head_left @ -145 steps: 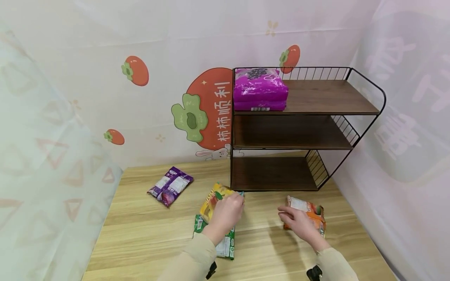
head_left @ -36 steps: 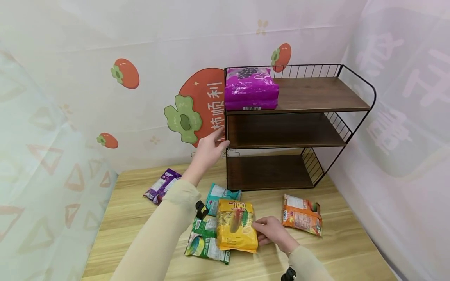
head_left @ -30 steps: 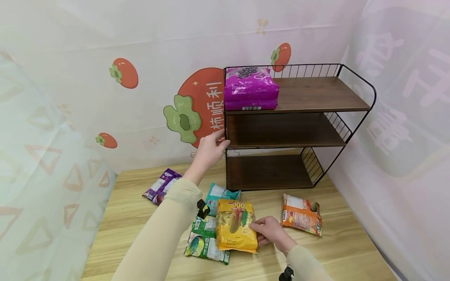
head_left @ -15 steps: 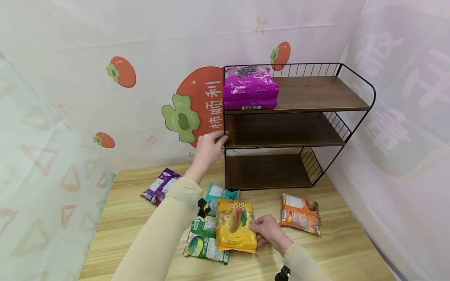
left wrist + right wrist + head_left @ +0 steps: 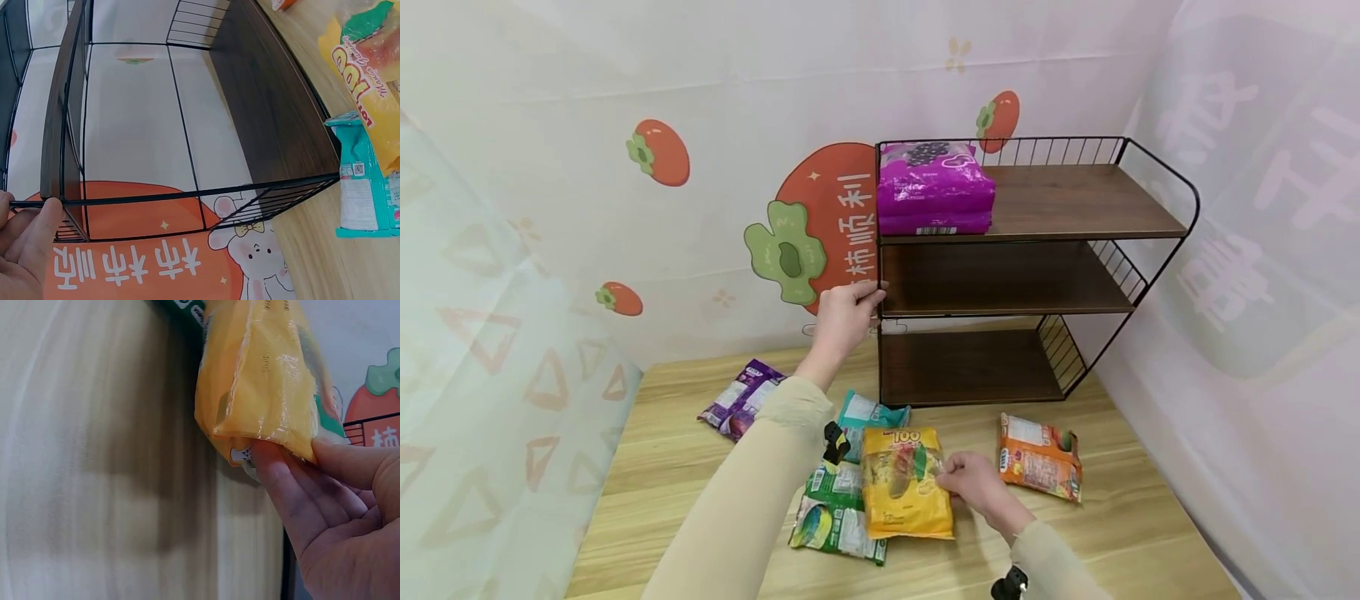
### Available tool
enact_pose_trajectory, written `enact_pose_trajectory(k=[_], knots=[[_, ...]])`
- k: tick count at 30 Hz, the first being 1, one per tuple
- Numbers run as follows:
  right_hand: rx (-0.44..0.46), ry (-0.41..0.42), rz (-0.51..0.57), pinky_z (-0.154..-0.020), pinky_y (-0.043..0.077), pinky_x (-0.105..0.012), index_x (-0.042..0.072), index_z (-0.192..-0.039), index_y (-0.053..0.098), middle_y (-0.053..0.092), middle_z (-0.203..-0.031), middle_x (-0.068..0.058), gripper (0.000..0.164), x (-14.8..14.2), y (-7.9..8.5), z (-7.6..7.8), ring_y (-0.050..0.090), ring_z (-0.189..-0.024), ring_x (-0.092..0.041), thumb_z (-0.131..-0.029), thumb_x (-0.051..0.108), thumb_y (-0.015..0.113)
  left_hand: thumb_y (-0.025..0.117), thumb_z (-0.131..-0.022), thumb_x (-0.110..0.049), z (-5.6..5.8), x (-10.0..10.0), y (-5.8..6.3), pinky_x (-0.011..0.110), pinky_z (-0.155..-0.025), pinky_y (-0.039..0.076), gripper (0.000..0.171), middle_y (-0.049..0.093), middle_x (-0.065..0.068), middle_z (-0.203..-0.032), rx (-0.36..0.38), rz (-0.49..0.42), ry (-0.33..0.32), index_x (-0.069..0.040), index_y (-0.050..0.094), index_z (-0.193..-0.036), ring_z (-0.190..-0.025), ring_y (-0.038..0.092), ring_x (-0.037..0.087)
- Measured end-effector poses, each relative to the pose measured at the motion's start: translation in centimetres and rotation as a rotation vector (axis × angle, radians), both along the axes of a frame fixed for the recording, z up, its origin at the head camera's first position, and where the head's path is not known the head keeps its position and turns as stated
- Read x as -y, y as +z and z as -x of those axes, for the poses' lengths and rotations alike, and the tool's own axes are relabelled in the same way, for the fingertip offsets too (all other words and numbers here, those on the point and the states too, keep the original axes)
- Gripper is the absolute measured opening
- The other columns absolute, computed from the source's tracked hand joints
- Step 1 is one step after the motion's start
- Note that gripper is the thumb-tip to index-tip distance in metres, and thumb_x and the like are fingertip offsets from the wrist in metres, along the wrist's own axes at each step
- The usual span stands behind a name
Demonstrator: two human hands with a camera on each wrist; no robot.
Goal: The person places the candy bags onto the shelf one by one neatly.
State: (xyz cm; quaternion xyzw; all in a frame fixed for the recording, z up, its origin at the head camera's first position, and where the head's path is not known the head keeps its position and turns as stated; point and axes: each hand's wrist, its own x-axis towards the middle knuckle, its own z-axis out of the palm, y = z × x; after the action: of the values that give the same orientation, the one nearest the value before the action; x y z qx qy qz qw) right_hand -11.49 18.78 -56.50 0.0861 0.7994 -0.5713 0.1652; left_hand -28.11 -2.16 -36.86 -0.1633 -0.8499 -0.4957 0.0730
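My left hand (image 5: 844, 317) pinches the left front post of a black wire shelf rack (image 5: 1007, 317), at the middle board's height. In the left wrist view, the thumb and fingers (image 5: 39, 234) close around the black wire. The right hand (image 5: 981, 492) grips the right edge of a yellow candy bag (image 5: 907, 492) with a mango picture and "100" on it. In the right wrist view, its thumb is on top and the fingers are tucked under the bag's end (image 5: 262, 394). The yellow bag overlaps a green bag (image 5: 842, 529) and a teal bag (image 5: 871, 412).
Two stacked magenta grape bags (image 5: 934, 190) sit on the top board's left end. A purple bag (image 5: 745, 400) lies at the table's back left, partly behind the left sleeve. An orange bag (image 5: 1041, 458) lies to the right on the wooden table (image 5: 655, 492).
My left hand has gone from the yellow candy bag up to the rack's post, its fingers closing there. My right hand has moved left from the orange bag to the yellow one, now nearer me.
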Motion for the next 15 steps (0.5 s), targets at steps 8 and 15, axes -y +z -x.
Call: enact_pose_trajectory(k=[8,15], knots=[[-0.077,0.053,-0.041,-0.072,0.061,-0.043,0.002,-0.089,0.065,0.065,-0.088,-0.008,0.01,-1.1,1.7,0.0,0.064,-0.076,-0.018,-0.098,0.006,0.067,0.062,-0.103,-0.015,0.0,0.0,0.2,0.025,-0.064,0.061,0.028,0.074,0.012,-0.119,-0.039,0.045,-0.014,-0.007,0.072,-0.129,-0.074,0.076,0.024],[-0.128,0.055,-0.181,-0.061,0.051,-0.034,0.007,-0.086,0.068,0.064,-0.079,-0.004,0.011,-1.9,3.0,0.0,0.056,-0.067,-0.018,-0.097,0.008,0.068,0.062,-0.103,-0.015,0.0,0.2,0.1,0.025,-0.064,0.061,0.028,0.074,0.013,-0.119,-0.033,0.041,-0.012,-0.006,0.072,-0.128,-0.075,0.076,0.026]])
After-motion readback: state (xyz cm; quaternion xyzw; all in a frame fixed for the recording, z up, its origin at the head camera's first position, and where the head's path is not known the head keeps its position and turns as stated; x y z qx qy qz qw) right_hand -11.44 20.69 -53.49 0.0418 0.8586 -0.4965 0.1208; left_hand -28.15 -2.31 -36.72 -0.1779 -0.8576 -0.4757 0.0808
